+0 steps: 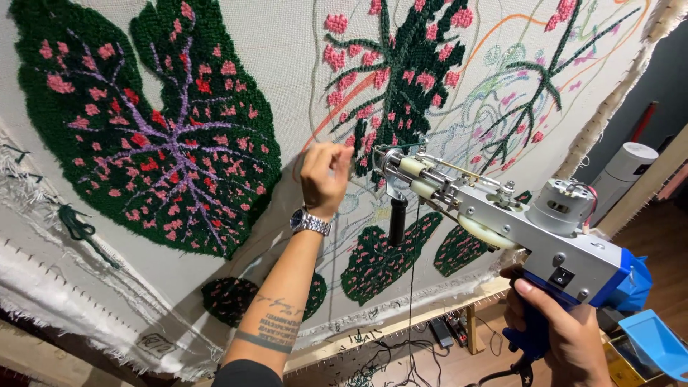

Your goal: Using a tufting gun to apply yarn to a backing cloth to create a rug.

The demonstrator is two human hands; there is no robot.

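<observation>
A silver and blue tufting gun [517, 226] points its needle end at a stretched white cloth [279, 43]. My right hand [562, 333] grips the gun's blue handle at the lower right. My left hand [324, 175], with a metal wristwatch, is raised near the gun's tip, fingers pinched together close to the cloth, as if on a thin dark yarn that I cannot clearly see. The cloth carries tufted dark green leaves with pink spots: a large one [154, 129] at the left and a narrower one [401, 72] behind the gun's tip.
Smaller green tufted leaves [380, 254] sit lower on the cloth. A wooden frame bar [401, 326] runs under the cloth, with cables on the wooden floor [430, 355] below. A white cylindrical device [623, 175] stands at the right and a blue tray [656, 342] is at the lower right.
</observation>
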